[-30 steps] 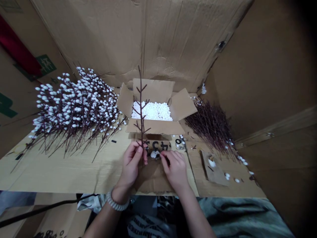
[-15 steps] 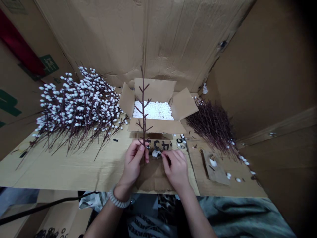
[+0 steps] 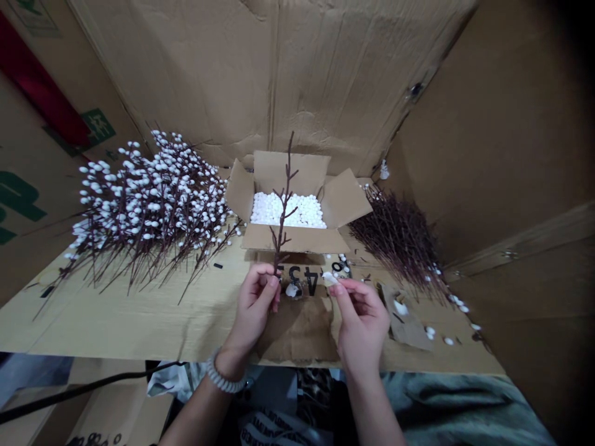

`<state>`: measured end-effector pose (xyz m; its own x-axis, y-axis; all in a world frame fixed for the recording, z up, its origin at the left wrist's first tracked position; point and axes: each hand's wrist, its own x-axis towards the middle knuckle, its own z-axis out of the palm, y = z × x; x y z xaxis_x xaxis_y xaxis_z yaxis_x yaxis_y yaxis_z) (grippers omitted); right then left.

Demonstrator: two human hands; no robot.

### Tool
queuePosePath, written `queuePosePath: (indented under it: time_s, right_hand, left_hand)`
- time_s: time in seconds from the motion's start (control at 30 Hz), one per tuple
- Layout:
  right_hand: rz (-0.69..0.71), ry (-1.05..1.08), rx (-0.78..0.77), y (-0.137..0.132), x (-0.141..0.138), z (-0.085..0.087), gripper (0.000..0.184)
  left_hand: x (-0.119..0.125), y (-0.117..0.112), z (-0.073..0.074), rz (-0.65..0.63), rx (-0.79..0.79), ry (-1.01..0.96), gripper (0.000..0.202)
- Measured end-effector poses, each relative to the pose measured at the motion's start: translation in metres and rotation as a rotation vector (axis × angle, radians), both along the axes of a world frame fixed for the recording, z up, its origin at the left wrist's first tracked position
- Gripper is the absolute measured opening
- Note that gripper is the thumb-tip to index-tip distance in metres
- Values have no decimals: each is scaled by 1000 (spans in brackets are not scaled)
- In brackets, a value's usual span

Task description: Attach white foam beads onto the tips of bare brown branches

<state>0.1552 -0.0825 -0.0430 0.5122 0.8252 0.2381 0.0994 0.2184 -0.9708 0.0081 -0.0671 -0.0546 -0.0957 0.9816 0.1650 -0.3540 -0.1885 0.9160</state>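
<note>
A bare brown artificial twig [image 3: 283,217] with short side shoots stands nearly upright in my left hand [image 3: 253,306], pinched near its lower end between thumb and fingers. To the right, my right hand [image 3: 365,316] has thumb and index finger closed on a small white scrap [image 3: 330,279], whose material I cannot make out. Between the hands a white lump [image 3: 292,290] lies on the cardboard. Behind the twig is an open cardboard box [image 3: 297,239] holding many white foam balls [image 3: 304,212].
At the left lies a heap of twigs tipped with white berries [image 3: 158,192]. A pile of bare brown twigs [image 3: 400,232] is at the right, near a cardboard piece [image 3: 411,325] and several loose white berries [image 3: 430,332]. Tall cardboard walls [image 3: 195,74] surround the work surface.
My right hand has moved right and turned, bringing the white scrap into view between its fingertips. The twig in my left hand has tilted slightly to the right.
</note>
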Motion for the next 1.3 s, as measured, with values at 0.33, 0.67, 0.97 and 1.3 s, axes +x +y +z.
queuePosePath:
  time_s: [0.33,0.67,0.97,1.3]
  right_hand:
    - [128,-31,94,11,-22,22,6]
    - [120,-355,233,17,-31,27,5]
    - [135,-222,181,18,-32,26,3]
    - [138,-150,170,13,-33,31,3]
  left_hand:
    - [-1,-1,-1,-8,13,25,15]
    - [-2,-2,-2,-17,5,45,14]
    - [-2,-2,-2,-37,18,55,12]
    - [-2,-2,-3,-42,14,39,11]
